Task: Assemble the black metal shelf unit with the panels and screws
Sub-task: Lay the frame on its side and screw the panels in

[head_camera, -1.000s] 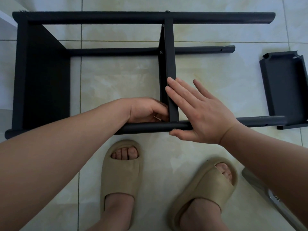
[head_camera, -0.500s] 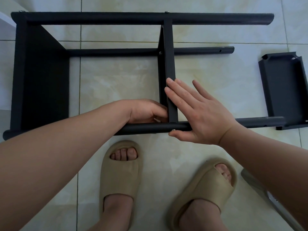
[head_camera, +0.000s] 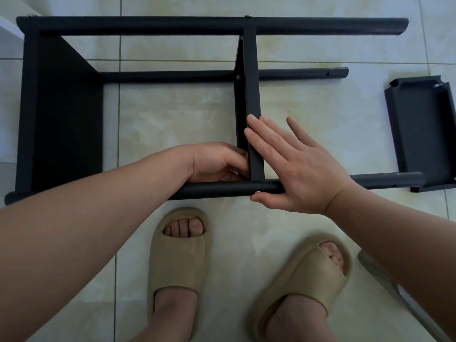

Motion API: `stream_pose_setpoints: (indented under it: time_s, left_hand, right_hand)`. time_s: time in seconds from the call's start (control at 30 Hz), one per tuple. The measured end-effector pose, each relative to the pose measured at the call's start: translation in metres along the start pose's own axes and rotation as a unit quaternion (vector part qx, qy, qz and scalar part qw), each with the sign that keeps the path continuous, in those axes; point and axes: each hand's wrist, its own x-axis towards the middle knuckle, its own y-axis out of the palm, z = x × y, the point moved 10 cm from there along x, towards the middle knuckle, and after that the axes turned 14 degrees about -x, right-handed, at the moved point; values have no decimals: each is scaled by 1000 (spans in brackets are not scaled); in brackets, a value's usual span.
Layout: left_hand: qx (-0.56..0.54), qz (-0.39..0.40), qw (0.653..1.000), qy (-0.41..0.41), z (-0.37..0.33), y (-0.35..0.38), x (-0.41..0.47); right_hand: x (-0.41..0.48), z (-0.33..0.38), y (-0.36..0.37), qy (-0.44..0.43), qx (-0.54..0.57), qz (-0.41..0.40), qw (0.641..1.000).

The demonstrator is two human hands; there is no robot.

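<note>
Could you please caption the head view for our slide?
Right hand flat on the middle panel; left hand curled at its base.

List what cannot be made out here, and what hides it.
Head view: whatever the left hand works at, hidden behind its curled fingers and the middle panel.
Head view: the loose panel, cut off by the right edge.
Head view: a grey object at bottom right, partly covered by the right forearm.

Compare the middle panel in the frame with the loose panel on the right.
The middle panel stands on edge between the tubes; the loose panel lies flat, hollow side up. The right hand rests on the middle panel; no hand touches the loose panel. Both are black metal.
</note>
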Motion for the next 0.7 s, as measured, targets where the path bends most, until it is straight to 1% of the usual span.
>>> stream_pose_setpoints:
  time_s: [0.1,0.23,0.4,0.47,0.57,0.63,0.7]
  left_hand:
    - [46,-20,999,2,2,-5,0]
    - [20,-27,999,6,-1,-6,-1]
    - [-24,-2,1000,-3,-1,0,-1]
    - [-2,1,1000,-10,2,0,0]
    - [56,-29,998,-7,3,-8,1]
    - [58,-41,997,-4,3,-11,2]
    - [41,-36,998,-4,2,-10,1]
  right_hand:
    - [0,0,1,0,-1,3,1000]
    - [0,0,1,0,-1,3,1000]
    - [0,0,0,1,0,-3,1000]
    - [0,0,0,1,-1,-3,1000]
    - [0,0,1,1,-2,-2,1000]
    - [0,0,1,1,-2,0,1000]
    - [0,0,1,2,-1,0,1000]
